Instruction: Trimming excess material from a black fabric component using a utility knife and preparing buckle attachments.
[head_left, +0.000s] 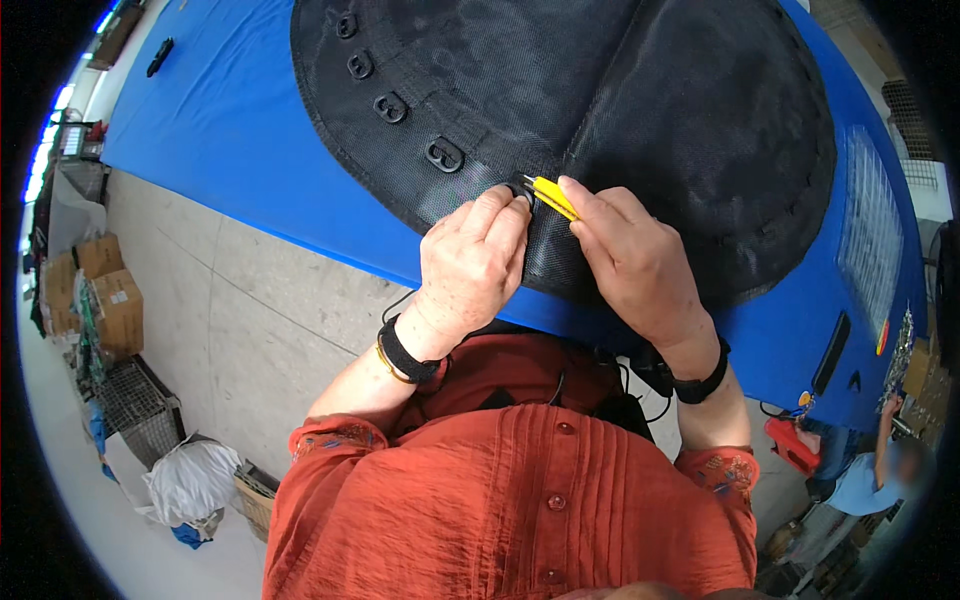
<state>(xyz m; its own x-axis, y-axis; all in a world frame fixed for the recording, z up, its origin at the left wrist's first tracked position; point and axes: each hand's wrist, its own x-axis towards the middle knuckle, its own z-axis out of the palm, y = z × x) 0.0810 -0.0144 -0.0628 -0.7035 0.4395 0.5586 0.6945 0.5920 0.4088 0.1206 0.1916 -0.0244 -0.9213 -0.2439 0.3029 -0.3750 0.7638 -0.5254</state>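
A large rounded piece of black mesh fabric (700, 120) with a seam down its middle lies in front of me. A curved row of black plastic buckles (444, 154) is fixed along its left side. My left hand (475, 250) is closed at the near end of that row, pinching what looks like another black buckle, mostly hidden by the fingers. My right hand (632, 250) grips yellow-handled thread snips (555, 197) between thumb and fingers. Their narrow tips point left, right beside my left fingertips.
Blue cloth (220, 130) covers the table. A small black object (159, 57) lies at far left, a black strip (831, 352) and clear plastic (872, 225) at right. Cardboard boxes (118, 310) and a white sack (195, 478) stand on the left floor. Another person (868, 485) is at lower right.
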